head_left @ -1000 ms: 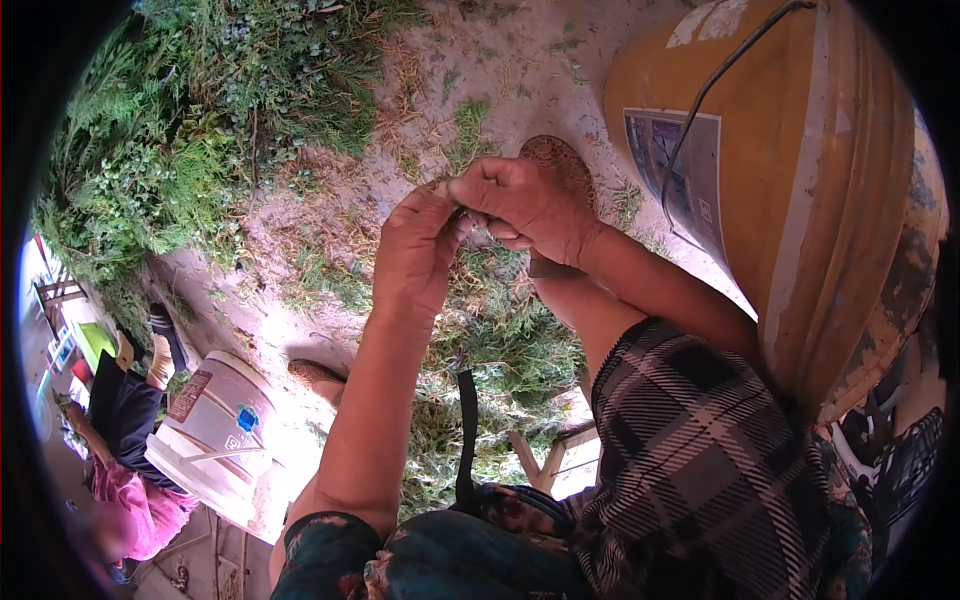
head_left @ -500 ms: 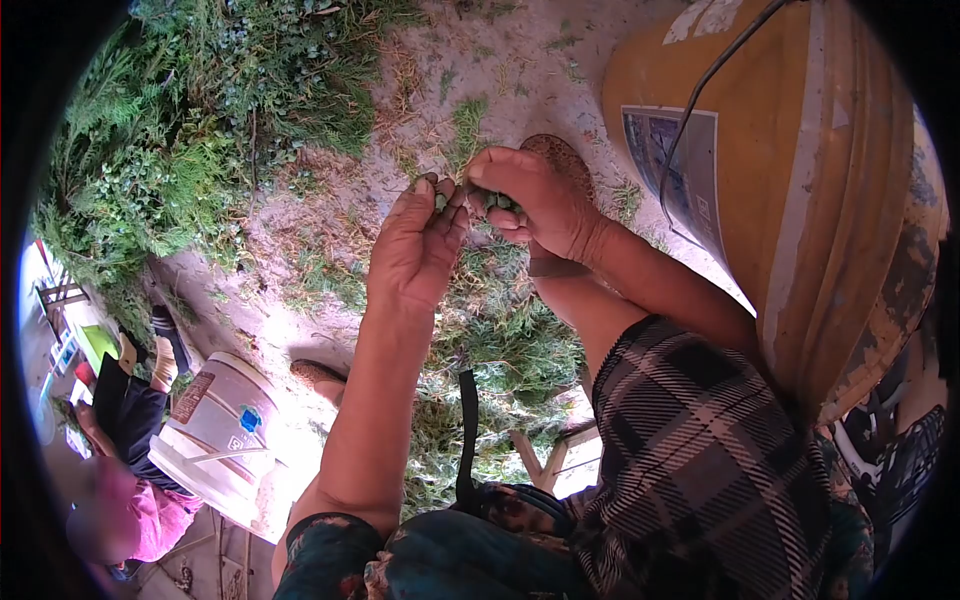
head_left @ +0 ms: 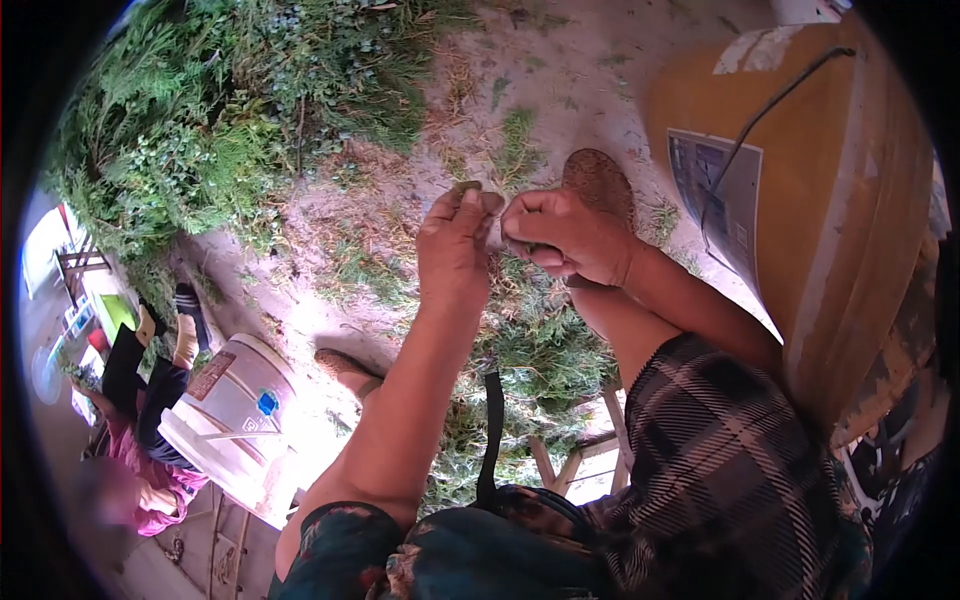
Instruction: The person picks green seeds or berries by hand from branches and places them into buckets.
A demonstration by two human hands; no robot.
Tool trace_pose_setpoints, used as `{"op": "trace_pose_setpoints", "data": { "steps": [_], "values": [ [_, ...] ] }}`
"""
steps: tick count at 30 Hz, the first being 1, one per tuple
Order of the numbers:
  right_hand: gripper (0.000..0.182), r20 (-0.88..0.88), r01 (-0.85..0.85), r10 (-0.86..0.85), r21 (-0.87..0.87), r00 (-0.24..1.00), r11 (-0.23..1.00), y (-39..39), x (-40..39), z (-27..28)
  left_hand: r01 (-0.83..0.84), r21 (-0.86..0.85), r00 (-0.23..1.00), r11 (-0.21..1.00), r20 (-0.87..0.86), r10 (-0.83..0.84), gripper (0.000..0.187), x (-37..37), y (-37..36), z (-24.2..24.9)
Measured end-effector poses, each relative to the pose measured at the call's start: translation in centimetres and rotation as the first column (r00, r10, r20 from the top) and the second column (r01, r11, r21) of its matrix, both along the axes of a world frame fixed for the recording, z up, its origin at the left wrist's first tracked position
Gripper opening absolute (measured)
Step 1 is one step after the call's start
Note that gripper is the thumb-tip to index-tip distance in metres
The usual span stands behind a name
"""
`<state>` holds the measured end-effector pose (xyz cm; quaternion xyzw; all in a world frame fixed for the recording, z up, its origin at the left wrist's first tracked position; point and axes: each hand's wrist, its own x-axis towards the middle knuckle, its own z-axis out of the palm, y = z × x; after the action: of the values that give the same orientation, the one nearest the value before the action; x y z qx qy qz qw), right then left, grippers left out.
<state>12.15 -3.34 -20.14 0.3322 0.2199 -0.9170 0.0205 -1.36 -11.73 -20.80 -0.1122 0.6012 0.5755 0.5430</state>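
Note:
Near the middle of the view, my left hand (head_left: 458, 235) has its thumb and fingers pressed together. Whatever it pinches is too small to make out. Close on its right is my right hand (head_left: 562, 235), its fingers curled inward. Its palm side is turned away, so anything in it is hidden. The fingertips of both hands nearly meet above the floor (head_left: 330, 205), which is strewn with green sprigs. Below my hands, cut green foliage (head_left: 540, 350) lies between my legs.
A large pile of leafy branches (head_left: 190, 150) fills the upper left. A yellow bucket (head_left: 800, 210) stands close on the right. At the lower left are a white bucket (head_left: 235, 400) and a seated person in pink (head_left: 155, 495). A wooden stool (head_left: 570, 465) shows below.
The view has shifted, so the scene sits further right. My left hand has turned and closed its fingers, and the green bits seen between both hands before are now hidden.

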Motion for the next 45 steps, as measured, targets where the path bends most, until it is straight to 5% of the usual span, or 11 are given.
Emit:
{"op": "trace_pose_setpoints", "data": {
  "steps": [2, 4, 9, 11, 14, 19, 21, 24, 35, 40, 45],
  "values": [
    [0.020, -0.074, -0.023, 0.018, -0.067, 0.997, 0.998, 0.0, 0.2, -0.2, 0.085, -0.038, 0.995, 0.996, -0.055, -0.087, 0.024, -2.9, -1.0, -0.9],
    [0.021, -0.126, 0.042, -0.057, -0.121, 0.990, 0.992, 0.1, 0.2, -0.5, 0.747, -0.378, 0.423, 0.547, -0.365, -0.829, 0.025, -6.4, -1.8, -0.9],
    [0.022, -0.078, 0.157, -0.163, -0.070, 0.984, 0.985, 0.6, 0.3, -0.7, 0.368, -0.647, 0.232, 0.667, -0.631, -0.740, 0.031, -14.6, -2.6, -3.8],
    [0.021, -0.036, 0.129, -0.131, -0.048, 0.991, 0.991, 0.4, 0.1, -0.9, 0.211, -0.607, -0.152, 0.766, -0.794, -0.588, 0.029, -16.4, -2.2, -6.4],
    [0.018, -0.010, 0.099, -0.100, -0.048, 0.995, 0.994, 0.0, 0.3, -1.4, 0.146, -0.686, -0.281, 0.712, -0.719, -0.635, 0.029, -16.8, -1.3, -6.7],
    [0.021, -0.039, 0.096, -0.096, 0.006, 0.995, 0.995, 0.2, 0.0, -0.8, 0.242, -0.563, 0.020, 0.790, -0.811, -0.584, 0.025, -16.7, -2.3, -6.4],
    [0.025, 0.021, 0.042, -0.043, 0.048, 0.999, 0.998, 0.3, -0.2, -0.9, 0.148, -0.322, 0.630, 0.935, -0.698, -0.340, 0.018, -14.4, -1.7, -4.1],
    [0.030, 0.051, 0.021, -0.026, 0.110, 0.998, 0.994, 0.5, -0.5, -0.8, 0.207, -0.042, 0.912, 0.978, -0.354, -0.208, 0.015, -11.6, -1.3, -1.5],
    [0.039, -0.035, 0.076, -0.068, 0.328, 0.997, 0.942, 1.2, -1.4, 1.5, 0.500, 0.083, 0.863, 0.862, -0.136, -0.487, 0.016, -3.6, 1.0, 3.9],
    [0.022, -0.014, 0.071, -0.089, 0.722, 0.996, 0.688, 0.7, -1.6, -0.1, 0.591, -0.051, 0.780, 0.805, -0.219, -0.586, 0.012, -3.0, 1.5, 4.5],
    [0.022, -0.046, 0.082, -0.069, 0.454, 0.997, 0.887, 1.5, -0.9, 0.7, 0.434, 0.010, 0.901, 0.901, 0.019, -0.434, 0.011, -2.9, 1.5, 4.5]
  ]
}}
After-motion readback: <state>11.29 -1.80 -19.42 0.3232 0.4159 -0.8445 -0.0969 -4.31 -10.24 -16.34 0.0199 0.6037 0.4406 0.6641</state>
